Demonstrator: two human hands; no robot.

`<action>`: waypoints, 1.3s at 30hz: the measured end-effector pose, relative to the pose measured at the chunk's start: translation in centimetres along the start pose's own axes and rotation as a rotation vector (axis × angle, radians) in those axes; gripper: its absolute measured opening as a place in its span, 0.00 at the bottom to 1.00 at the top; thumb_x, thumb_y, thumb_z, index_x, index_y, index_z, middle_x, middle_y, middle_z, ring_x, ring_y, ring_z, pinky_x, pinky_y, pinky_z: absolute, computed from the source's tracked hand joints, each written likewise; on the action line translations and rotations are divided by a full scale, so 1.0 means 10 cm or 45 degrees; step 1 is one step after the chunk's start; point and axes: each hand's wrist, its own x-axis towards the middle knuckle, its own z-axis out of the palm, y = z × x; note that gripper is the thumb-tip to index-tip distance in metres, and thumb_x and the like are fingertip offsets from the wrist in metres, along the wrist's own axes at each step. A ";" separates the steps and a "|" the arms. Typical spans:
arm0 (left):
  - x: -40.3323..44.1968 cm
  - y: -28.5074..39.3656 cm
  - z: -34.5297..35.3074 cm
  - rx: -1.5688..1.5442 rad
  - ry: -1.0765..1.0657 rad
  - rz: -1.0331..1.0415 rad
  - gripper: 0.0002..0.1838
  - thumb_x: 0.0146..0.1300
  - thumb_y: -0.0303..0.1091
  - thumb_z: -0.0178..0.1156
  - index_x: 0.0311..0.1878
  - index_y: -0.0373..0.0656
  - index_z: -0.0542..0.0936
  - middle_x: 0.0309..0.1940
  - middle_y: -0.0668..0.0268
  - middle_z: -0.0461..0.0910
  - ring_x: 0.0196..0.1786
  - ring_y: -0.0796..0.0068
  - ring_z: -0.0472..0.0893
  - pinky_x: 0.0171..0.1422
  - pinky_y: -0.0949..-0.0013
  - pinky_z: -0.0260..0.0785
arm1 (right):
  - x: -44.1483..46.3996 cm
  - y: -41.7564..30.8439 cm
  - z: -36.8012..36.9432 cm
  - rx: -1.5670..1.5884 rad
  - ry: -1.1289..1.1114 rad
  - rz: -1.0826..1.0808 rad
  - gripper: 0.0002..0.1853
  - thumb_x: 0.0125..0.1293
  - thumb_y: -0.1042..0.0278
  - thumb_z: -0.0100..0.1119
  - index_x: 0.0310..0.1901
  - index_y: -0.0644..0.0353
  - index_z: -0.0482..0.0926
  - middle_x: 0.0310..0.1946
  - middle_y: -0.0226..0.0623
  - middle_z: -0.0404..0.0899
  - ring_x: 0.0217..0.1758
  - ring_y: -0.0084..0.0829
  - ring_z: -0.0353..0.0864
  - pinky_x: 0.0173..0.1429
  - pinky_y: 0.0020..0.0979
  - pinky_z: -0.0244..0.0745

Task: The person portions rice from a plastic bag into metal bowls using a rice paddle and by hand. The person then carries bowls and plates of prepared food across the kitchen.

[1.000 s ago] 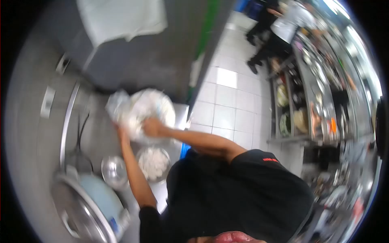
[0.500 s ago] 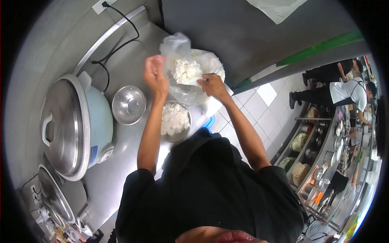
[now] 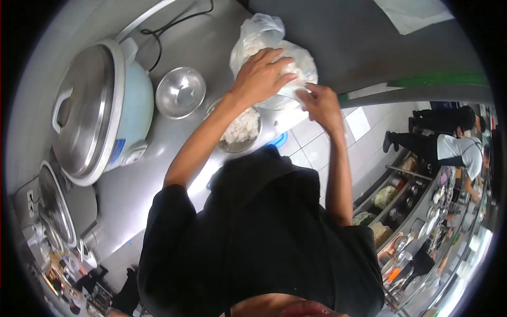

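Note:
A clear plastic bag of white rice sits at the counter's far edge. Over its top lies my left hand, palm down with fingers spread, touching the plastic and hiding much of the rice. My right hand pinches the bag's near right edge between thumb and fingers. Below my left forearm stands a metal bowl heaped with white rice, partly covered by the wrist. Another metal bowl, with no rice in it, is to its left.
A large lidded rice cooker fills the left side, with a second lidded pot nearer me. A black cord lies behind. Right of the counter are floor tiles, food shelves and co-workers.
My left hand has come from beside the bag to lie across its top, covering rice that was exposed. My right hand has shifted to the bag's right edge. The camera view has moved.

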 end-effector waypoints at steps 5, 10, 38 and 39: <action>-0.54 0.36 -0.47 0.085 0.052 -0.103 0.19 0.60 0.46 0.62 0.53 0.49 0.80 0.56 0.58 0.75 0.57 0.57 0.74 0.61 0.57 0.66 | -0.36 -0.35 -0.05 -0.015 -0.324 -0.036 0.20 0.64 0.61 0.61 0.48 0.71 0.78 0.16 0.38 0.74 0.15 0.21 0.71 0.19 0.26 0.66; -1.30 0.21 -0.27 0.025 0.072 -0.385 0.18 0.62 0.42 0.61 0.55 0.50 0.79 0.56 0.59 0.75 0.58 0.56 0.73 0.61 0.57 0.64 | -0.35 -0.38 0.51 -0.562 -0.413 -0.311 0.15 0.61 0.61 0.55 0.43 0.62 0.82 0.39 0.50 0.81 0.44 0.51 0.80 0.53 0.44 0.73; -2.08 0.06 0.08 -0.663 0.811 -0.885 0.10 0.69 0.26 0.53 0.50 0.38 0.79 0.55 0.57 0.74 0.59 0.68 0.74 0.62 0.68 0.68 | -0.29 0.02 0.90 -0.589 -0.418 -0.160 0.22 0.61 0.55 0.58 0.55 0.55 0.77 0.43 0.50 0.81 0.49 0.52 0.79 0.53 0.46 0.73; -2.08 0.06 0.08 -0.662 0.811 -0.882 0.10 0.69 0.26 0.53 0.50 0.38 0.79 0.55 0.57 0.74 0.59 0.68 0.74 0.62 0.68 0.68 | -0.27 0.03 0.96 -0.618 -0.457 -0.124 0.23 0.62 0.56 0.58 0.56 0.55 0.76 0.42 0.51 0.81 0.49 0.52 0.79 0.53 0.46 0.73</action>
